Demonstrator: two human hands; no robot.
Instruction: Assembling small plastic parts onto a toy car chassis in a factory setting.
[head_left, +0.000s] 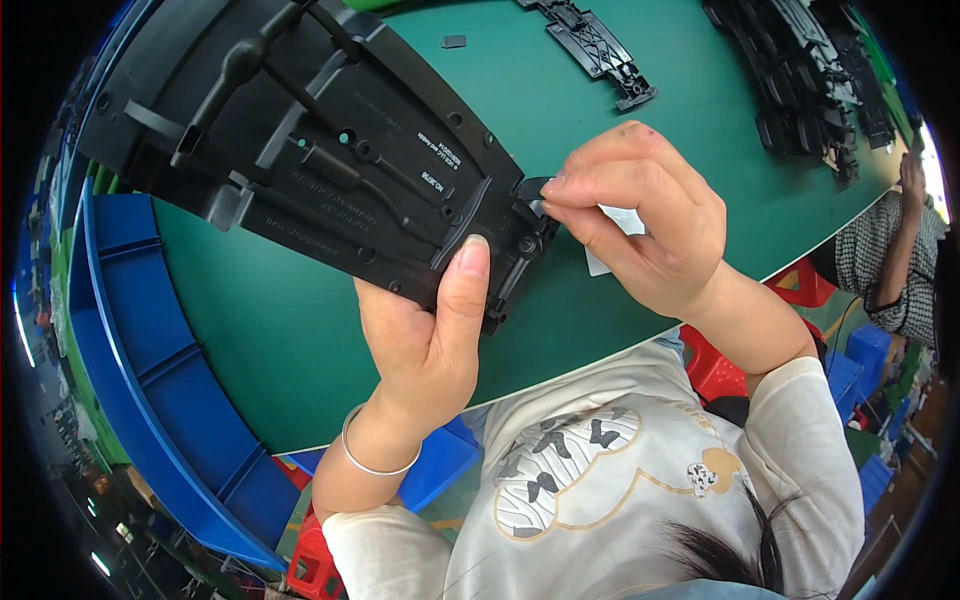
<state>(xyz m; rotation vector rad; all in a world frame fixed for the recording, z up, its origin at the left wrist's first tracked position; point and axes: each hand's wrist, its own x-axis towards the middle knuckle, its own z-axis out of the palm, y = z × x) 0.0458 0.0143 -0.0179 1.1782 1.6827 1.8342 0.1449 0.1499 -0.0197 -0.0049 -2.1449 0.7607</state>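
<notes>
My left hand (430, 345) is closed around the narrow end of a large black plastic toy car chassis (380, 185), thumb on top and fingers hidden beneath. The chassis tilts up above the table, its wide end toward the upper left. A long molded shaft and raised ribs run along it, with pale printing on the surface. At the narrow end my right hand (645, 215) pinches a small dark piece (536, 188) between thumb and forefinger. That piece touches the chassis edge; its full shape is covered by my fingertips.
A blue divided tray (165, 340) curves along the left side of the green table (300, 380). At the back lie a small black plate (454, 42) and a black lattice frame (590, 45). More black chassis parts (800, 90) are stacked back right. Another person's arm (905, 215) shows far right.
</notes>
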